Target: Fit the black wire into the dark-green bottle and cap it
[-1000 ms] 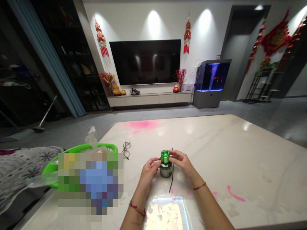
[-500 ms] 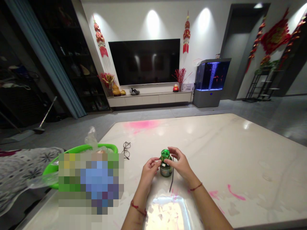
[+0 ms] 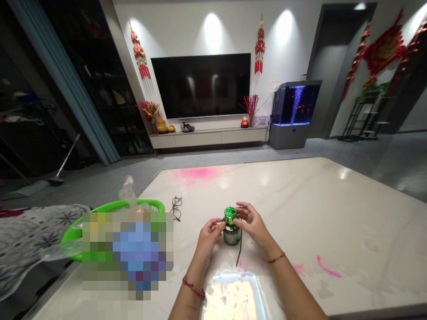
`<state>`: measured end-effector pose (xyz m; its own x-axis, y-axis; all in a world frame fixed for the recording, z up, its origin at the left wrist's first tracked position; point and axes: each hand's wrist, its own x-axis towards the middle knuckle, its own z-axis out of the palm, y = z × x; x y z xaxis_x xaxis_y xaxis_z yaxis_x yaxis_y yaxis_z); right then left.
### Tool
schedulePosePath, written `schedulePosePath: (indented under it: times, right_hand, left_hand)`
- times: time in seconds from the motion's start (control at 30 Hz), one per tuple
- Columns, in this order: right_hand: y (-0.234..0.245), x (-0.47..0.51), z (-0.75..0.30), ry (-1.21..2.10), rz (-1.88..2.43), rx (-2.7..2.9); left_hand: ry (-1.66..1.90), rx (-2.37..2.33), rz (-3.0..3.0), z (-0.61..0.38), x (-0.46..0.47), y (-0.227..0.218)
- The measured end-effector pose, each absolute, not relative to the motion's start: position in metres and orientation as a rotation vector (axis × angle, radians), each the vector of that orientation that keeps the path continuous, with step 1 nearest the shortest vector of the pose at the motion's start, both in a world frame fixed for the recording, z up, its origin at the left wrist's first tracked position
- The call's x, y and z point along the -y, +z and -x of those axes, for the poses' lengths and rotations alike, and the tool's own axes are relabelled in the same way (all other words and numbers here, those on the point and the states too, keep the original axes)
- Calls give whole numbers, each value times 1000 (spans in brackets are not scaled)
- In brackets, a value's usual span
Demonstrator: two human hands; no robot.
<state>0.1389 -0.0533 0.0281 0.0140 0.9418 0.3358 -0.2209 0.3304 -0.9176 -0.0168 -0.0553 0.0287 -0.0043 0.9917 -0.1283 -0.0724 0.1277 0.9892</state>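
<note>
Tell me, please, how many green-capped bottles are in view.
1: the green-capped bottle, upright between the left hand and the right hand. Others may be hidden in the partly pixelated green basket.

1. This place is a home, and the part which we can see is a living room
2. A large television point(image 3: 200, 86) is at the white wall point(image 3: 187, 26), above a long and low cabinet point(image 3: 207, 139)
3. On this cabinet stand red branches point(image 3: 251, 106), a golden gourd ornament point(image 3: 162, 126) and a small red figure point(image 3: 244, 122)
4. Just beside the cabinet there is a lighted fish tank point(image 3: 290, 106) with orange fish inside
5. Red tasselled decorations point(image 3: 260, 46) hang on both sides of the television
6. At the left side there are a blue curtain point(image 3: 60, 84) and a broom point(image 3: 67, 155)
7. On the pale table point(image 3: 283, 191), eyeglasses point(image 3: 176, 208) lie near a green basket point(image 3: 110, 206)
</note>
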Motion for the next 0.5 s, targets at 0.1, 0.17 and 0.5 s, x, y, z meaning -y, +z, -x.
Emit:
schedulePosePath:
  times: [0.1,0.17,0.5]
  right_hand:
    - [28,54,-139,1089,770,1244]
    - [29,53,-138,1082,773,1277]
    - [28,52,-130,989,850,1323]
  left_hand:
    - [1154,-1196,-1053,17,53,27]
    - [1155,-1172,-1054,17,52,26]
    - [1174,-1140,-1056,17,54,29]
